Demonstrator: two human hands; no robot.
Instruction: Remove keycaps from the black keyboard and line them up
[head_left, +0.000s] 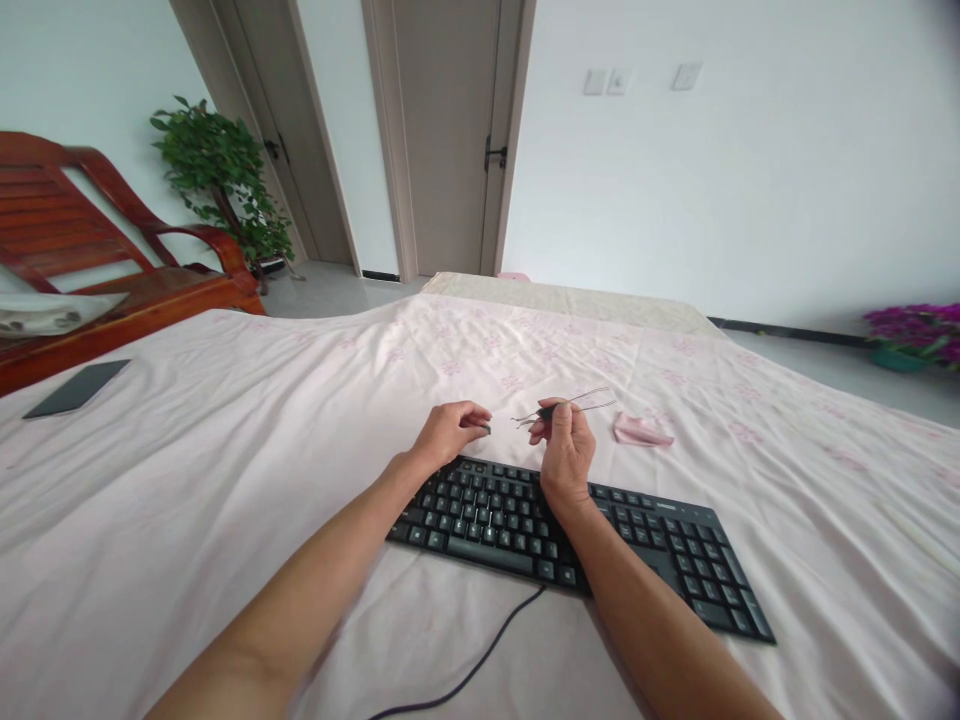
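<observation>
Nearest us, a black cable [480, 655] runs across the pale pink floral sheet [187, 480] to a black keyboard [660, 550], which lies flat and slightly angled, its keys marked with light legends. Both forearms cross above it.

The right hand [566, 450] is closed around a thin wire keycap puller [570, 404]: a small dark grip pinched at the fingertips, with two fine metal loops extending to the right (too slender for us to make out their ends). The tool is held above the sheet, just beyond the keyboard's far edge.

The left hand [450, 430] is curled nearly closed, thumb and fingers pinching a small dark keycap [486, 428], close to the puller but not touching it.

Just beyond the right hand lies a folded pink cloth [642, 431]. Far left on the sheet rests a dark phone [77, 388], with a wooden chair [112, 260] behind it.
</observation>
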